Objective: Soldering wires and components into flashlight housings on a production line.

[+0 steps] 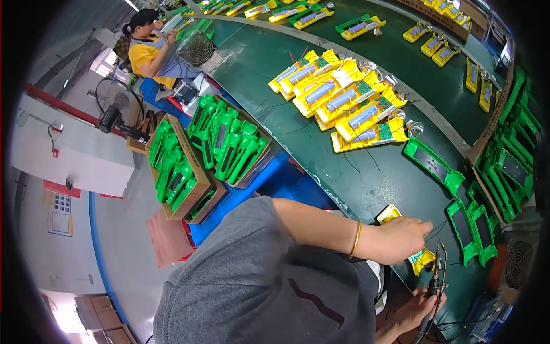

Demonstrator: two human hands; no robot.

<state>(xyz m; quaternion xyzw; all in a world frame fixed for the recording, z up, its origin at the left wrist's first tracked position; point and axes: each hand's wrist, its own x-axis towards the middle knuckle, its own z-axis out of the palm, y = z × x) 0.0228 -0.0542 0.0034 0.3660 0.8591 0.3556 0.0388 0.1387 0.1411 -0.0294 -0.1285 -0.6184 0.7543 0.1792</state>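
Note:
My left hand [403,239] lies across a yellow plastic housing [423,261], covering its middle. Its fingers are closed and point right, close to a thin black wire [440,228]; what they pinch is hidden. A bit of green circuit board shows on the housing's lower part. Lower down, my right hand [421,309] grips a soldering iron [435,283] by its handle, tip upward. The iron stands just right of the housing, beside a thin metal tube; whether its tip touches anything I cannot tell.
Yellow housings [338,102] with purple battery cells and wires are piled on the green bench [366,183]. Green shells [433,165] lie to the right. Cartons [196,171] of green parts stand left, another [478,155] at right. A co-worker [150,51] sits at far left.

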